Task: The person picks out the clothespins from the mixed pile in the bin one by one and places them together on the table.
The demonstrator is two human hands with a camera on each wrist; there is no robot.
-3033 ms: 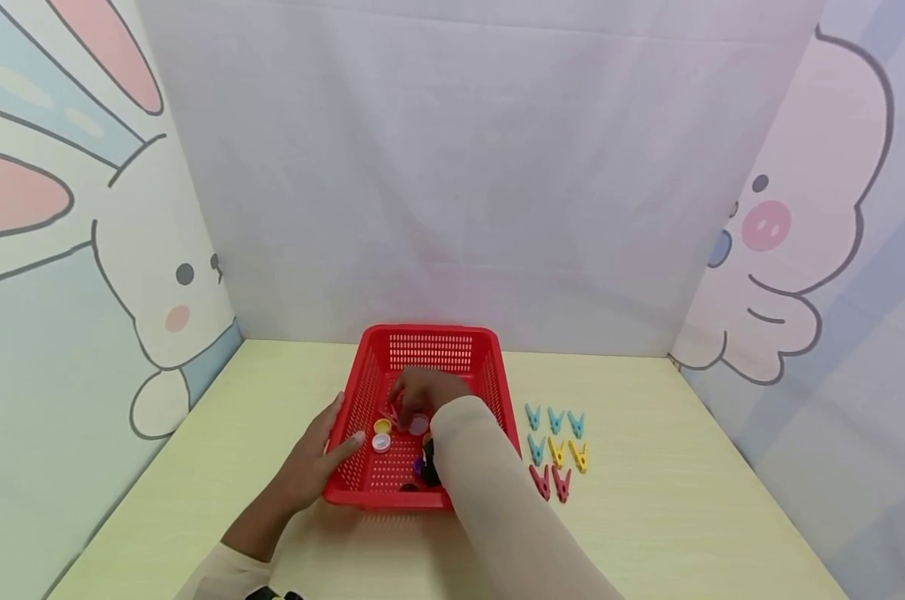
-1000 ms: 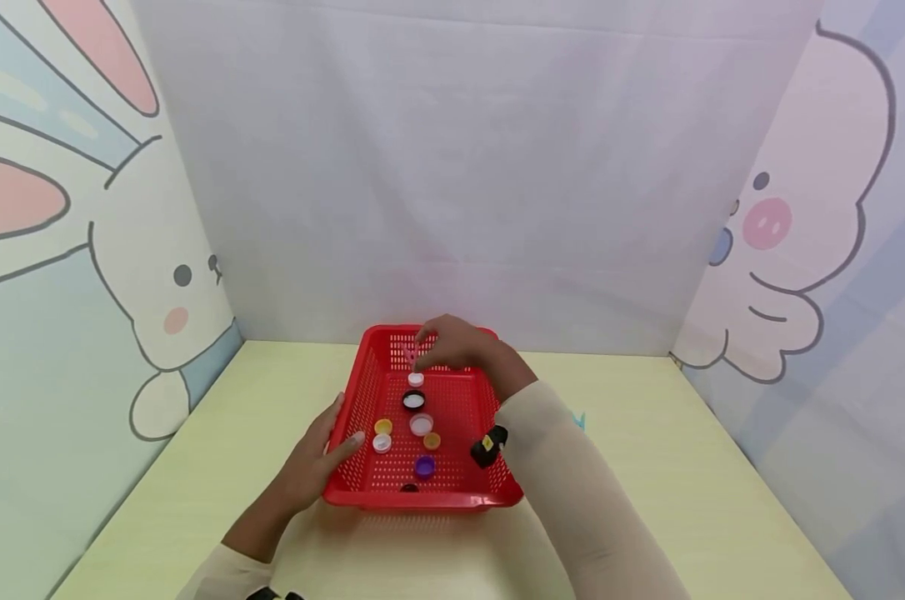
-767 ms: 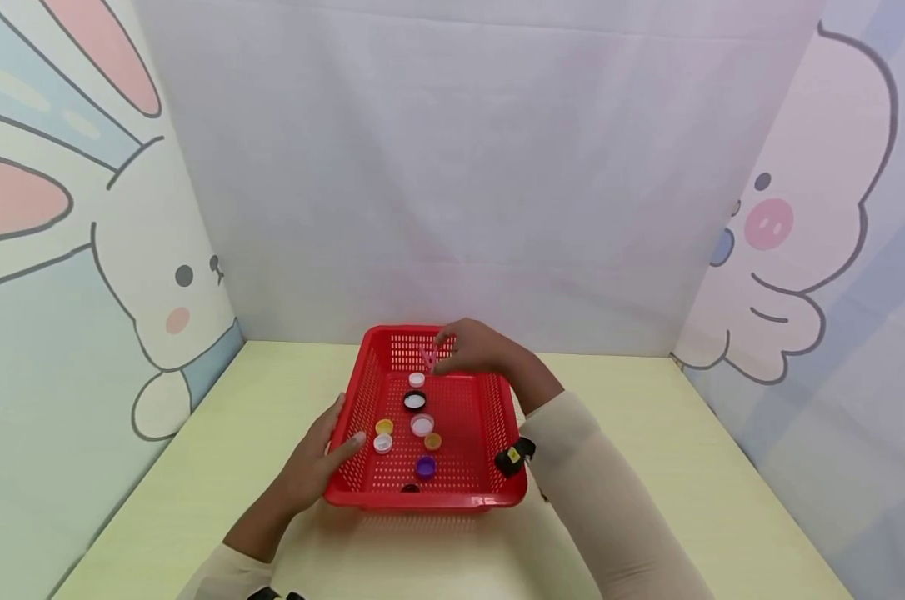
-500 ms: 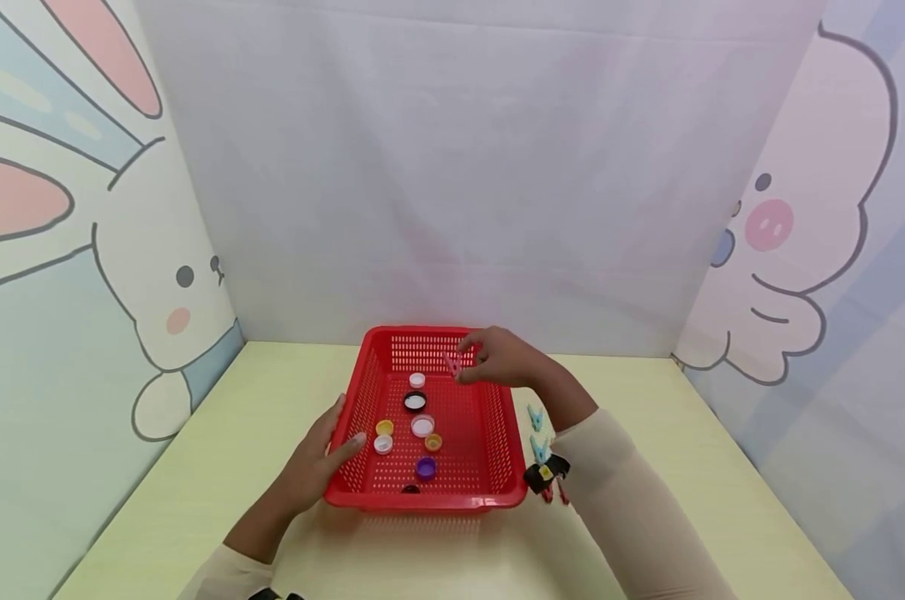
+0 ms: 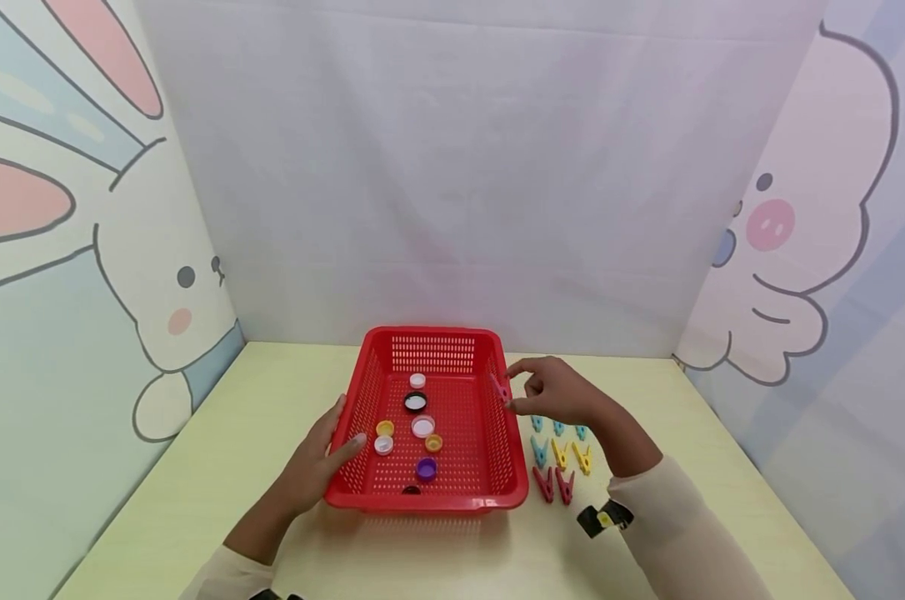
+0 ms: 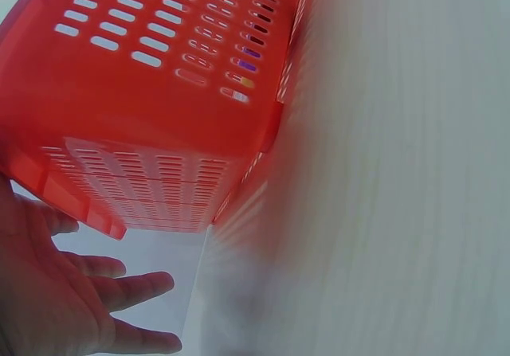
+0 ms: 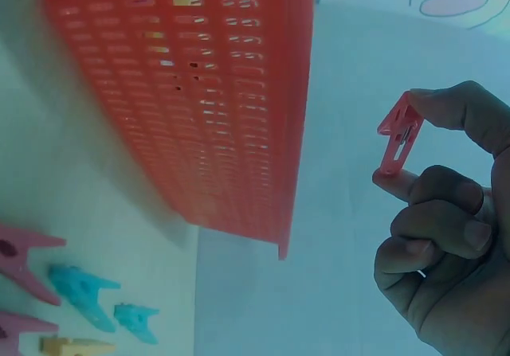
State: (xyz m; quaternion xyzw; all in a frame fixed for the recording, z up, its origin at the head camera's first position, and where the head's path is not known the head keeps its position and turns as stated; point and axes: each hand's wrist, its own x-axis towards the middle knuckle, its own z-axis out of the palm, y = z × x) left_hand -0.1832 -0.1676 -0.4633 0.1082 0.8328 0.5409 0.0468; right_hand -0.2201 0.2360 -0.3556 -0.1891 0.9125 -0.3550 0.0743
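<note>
the right hand (image 5: 553, 393) sits just right of centre in the head view, above the table (image 5: 197, 483), its grip pinching a red clothespin (image 5: 501, 388) between thumb and forefinger. in the right wrist view the same red clothespin (image 7: 399, 134) shows at the upper right, clear of the red basket (image 7: 199, 101) wall, with the other fingers (image 7: 434, 236) curled below it. in the head view the pin is at the right rim of the red basket (image 5: 514, 450).

the left hand (image 5: 319, 454) lies at lower centre-left, its grip released: straight fingers rest against the basket's left wall, and the left wrist view shows them (image 6: 119, 288) spread at the lower left of the frame, beside the basket's corner.

inside the basket lie loose bottle caps (image 5: 416, 402) in white, yellow, black and purple.

below the right hand, at lower right of centre, clothespins (image 5: 559, 454) lie on the table in rows: blue at the top, blue and yellow in the middle, red nearest the bottom.
</note>
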